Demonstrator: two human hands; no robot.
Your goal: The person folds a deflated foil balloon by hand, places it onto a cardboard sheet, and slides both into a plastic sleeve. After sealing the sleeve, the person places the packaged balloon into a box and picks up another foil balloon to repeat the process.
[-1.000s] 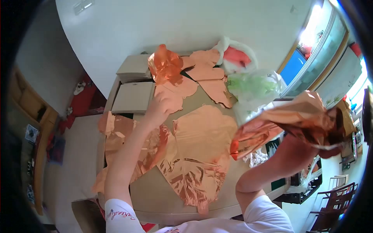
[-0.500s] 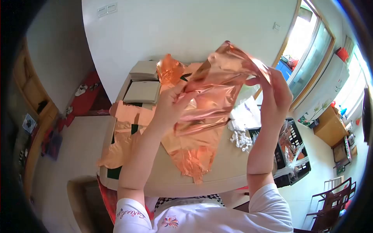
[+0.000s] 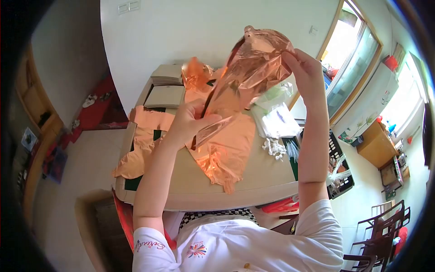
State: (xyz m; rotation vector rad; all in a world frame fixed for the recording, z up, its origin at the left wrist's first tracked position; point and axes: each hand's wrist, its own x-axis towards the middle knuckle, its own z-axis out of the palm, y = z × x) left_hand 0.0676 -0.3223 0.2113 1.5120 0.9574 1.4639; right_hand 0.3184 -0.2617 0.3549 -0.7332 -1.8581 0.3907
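A shiny rose-gold foil balloon (image 3: 260,61), flat and creased, is held up above the table between my two hands. My left hand (image 3: 188,124) pinches its lower left edge, thumb on top. At its upper right edge, my right hand (image 3: 306,68) grips the foil between thumb and fingers. Beneath it on the table lies another flat foil balloon (image 3: 226,154), partly covered by the raised one. More flat foil (image 3: 147,149) is spread left of my left forearm, and a crumpled orange foil piece (image 3: 195,79) lies at the back.
Two stacks of grey-beige card (image 3: 165,96) stand at the back left. Clear plastic bags (image 3: 278,120), small white pieces (image 3: 274,148) and thin clear sticks (image 3: 292,149) lie on the right. A black basket (image 3: 340,167) sits beyond my right forearm. The wall (image 3: 181,31) is behind the table.
The foil balloon has been raised and turned more upright, its upper end moving toward the wall. My right hand has moved up and slightly left; both hands still grip the foil.
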